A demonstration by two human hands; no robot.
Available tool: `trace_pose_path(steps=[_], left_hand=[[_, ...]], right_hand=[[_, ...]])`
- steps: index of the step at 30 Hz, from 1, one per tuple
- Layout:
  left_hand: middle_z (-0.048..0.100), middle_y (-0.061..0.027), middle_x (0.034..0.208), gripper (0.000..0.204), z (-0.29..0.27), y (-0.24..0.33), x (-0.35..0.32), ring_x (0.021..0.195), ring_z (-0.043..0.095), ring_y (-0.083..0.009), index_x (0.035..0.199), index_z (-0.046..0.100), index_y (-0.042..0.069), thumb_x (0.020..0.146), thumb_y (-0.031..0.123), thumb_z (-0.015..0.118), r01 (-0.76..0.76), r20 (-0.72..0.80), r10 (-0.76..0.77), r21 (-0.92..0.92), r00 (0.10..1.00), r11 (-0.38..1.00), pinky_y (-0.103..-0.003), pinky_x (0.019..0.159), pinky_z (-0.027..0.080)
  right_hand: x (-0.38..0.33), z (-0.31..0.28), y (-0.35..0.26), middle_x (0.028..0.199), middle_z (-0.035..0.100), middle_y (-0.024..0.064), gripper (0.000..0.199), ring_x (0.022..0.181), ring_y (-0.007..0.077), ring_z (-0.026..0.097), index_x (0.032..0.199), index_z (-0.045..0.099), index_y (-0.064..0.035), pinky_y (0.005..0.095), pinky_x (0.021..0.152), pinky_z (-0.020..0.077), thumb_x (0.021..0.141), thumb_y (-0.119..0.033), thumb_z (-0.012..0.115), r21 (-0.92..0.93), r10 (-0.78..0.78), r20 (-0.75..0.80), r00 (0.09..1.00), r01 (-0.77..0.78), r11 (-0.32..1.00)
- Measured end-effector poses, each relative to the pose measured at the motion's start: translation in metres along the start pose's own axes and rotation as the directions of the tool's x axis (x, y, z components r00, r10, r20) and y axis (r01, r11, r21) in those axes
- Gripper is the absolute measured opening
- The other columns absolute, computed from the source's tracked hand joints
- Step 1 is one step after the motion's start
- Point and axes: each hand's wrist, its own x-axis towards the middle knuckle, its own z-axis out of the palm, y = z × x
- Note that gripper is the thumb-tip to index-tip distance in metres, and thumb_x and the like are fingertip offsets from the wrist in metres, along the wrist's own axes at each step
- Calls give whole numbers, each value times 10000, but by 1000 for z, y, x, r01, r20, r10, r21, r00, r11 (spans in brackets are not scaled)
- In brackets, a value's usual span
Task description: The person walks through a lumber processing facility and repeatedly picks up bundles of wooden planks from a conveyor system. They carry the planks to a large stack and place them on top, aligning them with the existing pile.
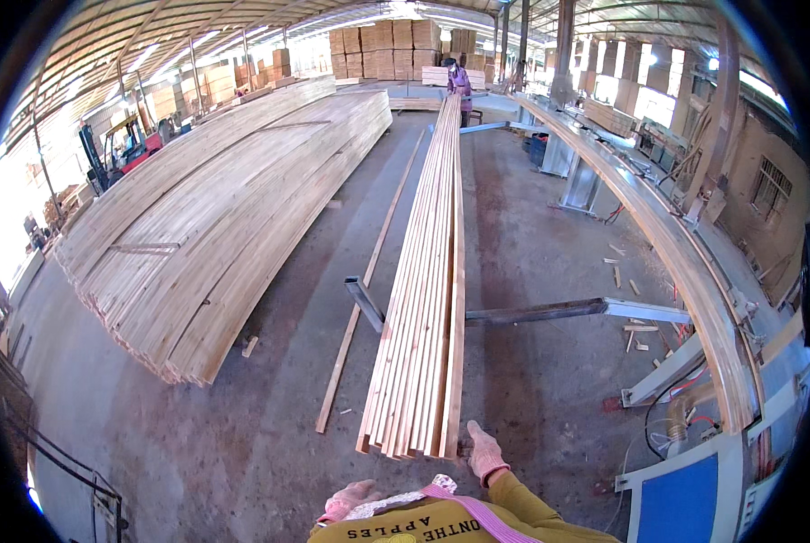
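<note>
A long bundle of narrow light wooden strips (414, 335) stretches away from me, lying side by side on metal supports. Just off the near right corner of the bundle is my right hand (484, 454), in a pink glove. Its thumb points up, apart from the fingers, and nothing shows in its grip; whether the fingertips touch the outermost strip is hard to see. My left hand (350, 498), also gloved in pink, is held low by my body, short of the bundle's near end. Its fingers look loosely stretched out, and it holds nothing visible.
A large stack of boards (215, 226) stands on the left. One loose strip (369, 290) lies on the floor beside the bundle. A metal arm (549, 310) reaches right toward a long machine (667, 190). Wood offcuts (635, 335) litter the floor. Another person (459, 83) stands at the far end.
</note>
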Motion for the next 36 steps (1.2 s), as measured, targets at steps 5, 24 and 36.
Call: trace_pose_path(steps=[5, 24, 36], left_hand=[[545, -138, 1205, 593, 25, -15, 46, 970, 597, -279, 1324, 525, 127, 855, 469, 649, 141, 77, -145, -848, 986, 511, -409, 900, 486], [593, -159, 1244, 580, 51, 48, 169, 1036, 641, -333, 1349, 448, 57, 900, 363, 651, -255, -100, -344, -860, 934, -441, -508, 826, 573], [655, -129, 1144, 455, 57, 112, 134, 935, 671, -293, 1242, 565, 85, 911, 391, 624, -197, -13, -354, -850, 935, -488, -462, 796, 578]], right_hand=[[19, -5, -3, 1109, 626, 133, 532, 976, 291, 594, 1222, 552, -58, 468, 839, 473, 918, -493, 585, -7, 185, 120, 975, -185, 983], [73, 38, 28, 1356, 514, 144, 817, 1195, 294, 538, 1435, 362, -45, 423, 990, 465, 872, -589, 597, 159, 190, 367, 911, -263, 952], [44, 18, -8, 1341, 492, 198, 926, 1203, 326, 536, 1439, 293, -8, 455, 978, 502, 820, -583, 670, 232, 89, 414, 906, -200, 952]])
